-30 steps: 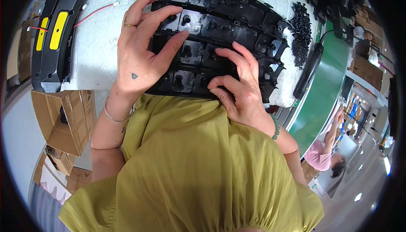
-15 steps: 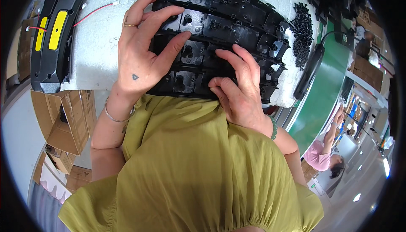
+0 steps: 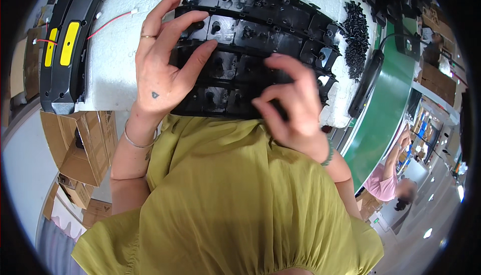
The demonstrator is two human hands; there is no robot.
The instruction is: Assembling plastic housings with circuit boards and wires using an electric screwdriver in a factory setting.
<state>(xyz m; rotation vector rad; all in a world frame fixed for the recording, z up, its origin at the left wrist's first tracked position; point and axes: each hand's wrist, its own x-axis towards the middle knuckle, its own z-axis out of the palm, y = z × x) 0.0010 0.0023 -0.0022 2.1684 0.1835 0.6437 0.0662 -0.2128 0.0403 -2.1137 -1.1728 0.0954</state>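
Several long black plastic housings lie side by side in rows before me, with open compartments and small round posts inside. My left hand is spread over their left ends. Its fingertips and thumb rest on separate housings, and it holds nothing. Over the nearest rows, toward their right part, hovers my right hand, blurred by motion. Its thumb and index fingertip come together in a pinch, while another finger reaches farther forward. Whatever sits in that pinch is too small or blurred to make out.
A pile of small black screws lies on the white foam, right of the housings. Beyond are a black pen-shaped tool and a green bench. At left stand black casings with yellow labels. A pink-sleeved person is at right.
My right hand has lifted and shifted to the right, its pinch still closed. The left hand stays on the housings, and the view has shifted slightly.
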